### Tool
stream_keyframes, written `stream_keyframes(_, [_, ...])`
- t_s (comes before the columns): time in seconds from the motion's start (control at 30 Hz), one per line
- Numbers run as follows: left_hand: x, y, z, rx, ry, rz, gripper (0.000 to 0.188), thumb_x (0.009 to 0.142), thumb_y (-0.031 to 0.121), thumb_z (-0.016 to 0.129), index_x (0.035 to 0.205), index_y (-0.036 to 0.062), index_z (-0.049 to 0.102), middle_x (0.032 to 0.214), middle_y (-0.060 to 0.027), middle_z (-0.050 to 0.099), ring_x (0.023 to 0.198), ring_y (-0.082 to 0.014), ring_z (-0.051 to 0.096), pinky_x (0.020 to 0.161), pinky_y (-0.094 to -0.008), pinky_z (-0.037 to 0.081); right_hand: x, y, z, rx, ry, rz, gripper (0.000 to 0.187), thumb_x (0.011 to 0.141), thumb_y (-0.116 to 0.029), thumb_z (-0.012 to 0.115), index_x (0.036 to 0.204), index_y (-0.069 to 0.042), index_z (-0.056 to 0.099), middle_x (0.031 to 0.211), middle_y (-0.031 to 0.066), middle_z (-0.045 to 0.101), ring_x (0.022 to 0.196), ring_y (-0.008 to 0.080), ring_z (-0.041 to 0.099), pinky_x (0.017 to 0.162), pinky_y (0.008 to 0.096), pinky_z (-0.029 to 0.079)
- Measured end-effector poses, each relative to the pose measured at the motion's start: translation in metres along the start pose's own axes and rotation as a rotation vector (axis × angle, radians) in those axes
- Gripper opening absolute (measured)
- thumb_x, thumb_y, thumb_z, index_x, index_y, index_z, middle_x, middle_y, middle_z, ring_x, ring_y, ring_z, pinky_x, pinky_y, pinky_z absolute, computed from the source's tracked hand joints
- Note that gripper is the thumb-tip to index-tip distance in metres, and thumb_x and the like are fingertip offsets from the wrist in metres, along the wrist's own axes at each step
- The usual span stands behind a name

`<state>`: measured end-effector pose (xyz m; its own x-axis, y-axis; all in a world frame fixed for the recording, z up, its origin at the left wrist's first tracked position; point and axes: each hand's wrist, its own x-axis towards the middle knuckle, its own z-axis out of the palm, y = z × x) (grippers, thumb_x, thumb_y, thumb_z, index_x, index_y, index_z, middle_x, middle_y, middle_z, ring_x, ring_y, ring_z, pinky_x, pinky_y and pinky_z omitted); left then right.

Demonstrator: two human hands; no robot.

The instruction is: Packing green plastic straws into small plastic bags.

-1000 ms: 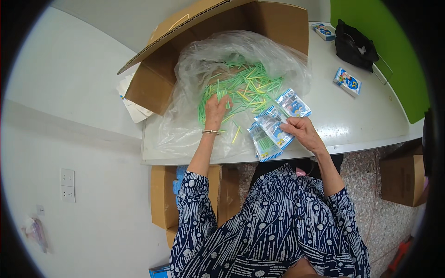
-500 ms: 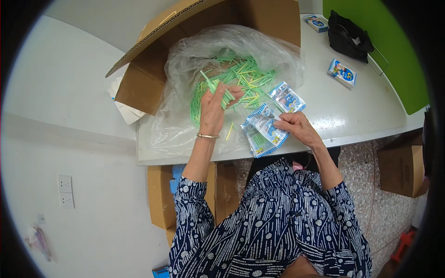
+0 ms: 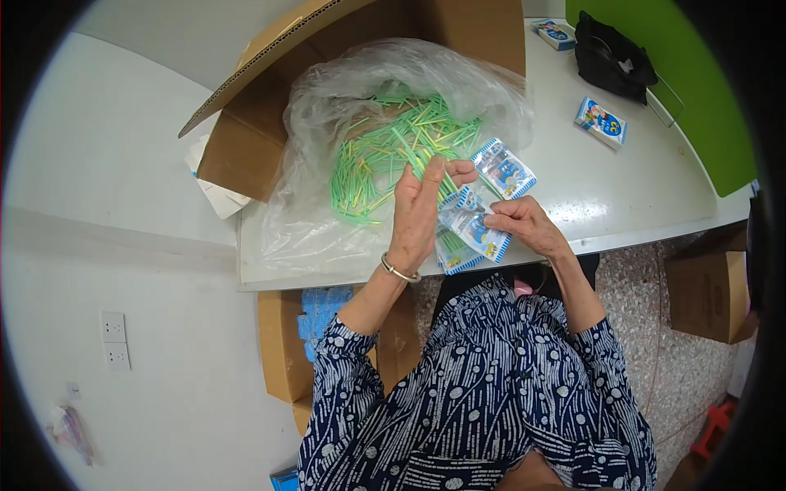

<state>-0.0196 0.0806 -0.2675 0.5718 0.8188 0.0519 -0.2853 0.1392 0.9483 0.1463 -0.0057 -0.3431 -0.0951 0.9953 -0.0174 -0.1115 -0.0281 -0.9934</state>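
Pinching green straws (image 3: pixel 417 159) that point from eleven to five o'clock, the left hand (image 3: pixel 416 211) has the little bag (image 3: pixel 473 222) just beside it toward four o'clock, where the nearer right hand (image 3: pixel 532 227) clamps that bag's three o'clock side.

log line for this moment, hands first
left hand: holds green sticks | right hand: grips blue-and-white packet | loose sticks: heaped on clear plastic | black bag: on white table

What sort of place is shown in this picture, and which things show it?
Probably a small packing workplace: an open cardboard box, a clear plastic bag with many thin green sticks, and small printed packets on a white table.
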Motion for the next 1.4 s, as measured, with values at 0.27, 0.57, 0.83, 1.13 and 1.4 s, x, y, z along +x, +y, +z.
stream_keyframes(0.27, [0.001, -0.001, 0.002, 0.108, -0.066, 0.037, 0.028, 0.099, 0.026, 0.042, 0.109, 0.0008, 0.046, 0.102, -0.0156, 0.063, 0.094, -0.0233, 0.064, 0.085, -0.0324, 0.048, -0.005, -0.012, 0.006, 0.055, -0.013, 0.070, 0.026, 0.088, -0.018, 0.062, 0.070, 0.000, 0.062, 0.064, -0.0070, 0.051, 0.062, 0.0008, 0.042, 0.055, 0.0199, 0.034])
stream_keyframes(0.57, [-0.007, -0.013, -0.002, 0.181, -0.082, 0.125, 0.034, 0.098, 0.028, 0.042, 0.110, -0.0018, 0.051, 0.107, -0.0138, 0.062, 0.102, -0.0178, 0.057, 0.092, -0.0320, 0.042, -0.004, -0.001, 0.000, 0.147, -0.002, 0.051, 0.021, 0.086, -0.016, 0.064, 0.090, 0.004, 0.068, 0.079, 0.0008, 0.065, 0.073, 0.0047, 0.055, 0.067, 0.0199, 0.044])
stream_keyframes(0.83, [-0.004, -0.009, -0.010, 0.305, -0.170, 0.013, 0.035, 0.098, 0.029, 0.043, 0.112, -0.0010, 0.054, 0.112, -0.0102, 0.060, 0.104, -0.0142, 0.052, 0.095, -0.0300, 0.039, 0.005, 0.001, -0.001, 0.039, 0.009, -0.060, 0.022, 0.089, -0.018, 0.062, 0.075, -0.001, 0.064, 0.067, -0.0065, 0.053, 0.066, 0.0014, 0.044, 0.059, 0.0193, 0.036])
stream_keyframes(1.13, [0.021, -0.002, -0.054, 0.393, -0.204, 0.146, 0.049, 0.091, 0.031, 0.058, 0.127, 0.0032, 0.040, 0.119, -0.0104, 0.055, 0.111, -0.0159, 0.050, 0.096, -0.0297, 0.038, 0.047, -0.016, 0.007, -0.056, 0.066, -0.181, 0.022, 0.090, -0.018, 0.060, 0.080, 0.001, 0.062, 0.070, -0.0047, 0.050, 0.072, 0.0031, 0.043, 0.064, 0.0212, 0.035])
stream_keyframes(1.4, [0.032, 0.016, -0.070, 0.725, -0.277, 0.082, 0.068, 0.081, 0.018, 0.071, 0.135, 0.0034, 0.033, 0.122, -0.0112, 0.052, 0.110, -0.0190, 0.052, 0.096, -0.0321, 0.041, 0.073, -0.018, 0.011, -0.055, 0.077, -0.191, 0.025, 0.088, -0.023, 0.060, 0.081, 0.000, 0.065, 0.065, -0.0045, 0.049, 0.064, 0.0047, 0.042, 0.058, 0.0226, 0.034])
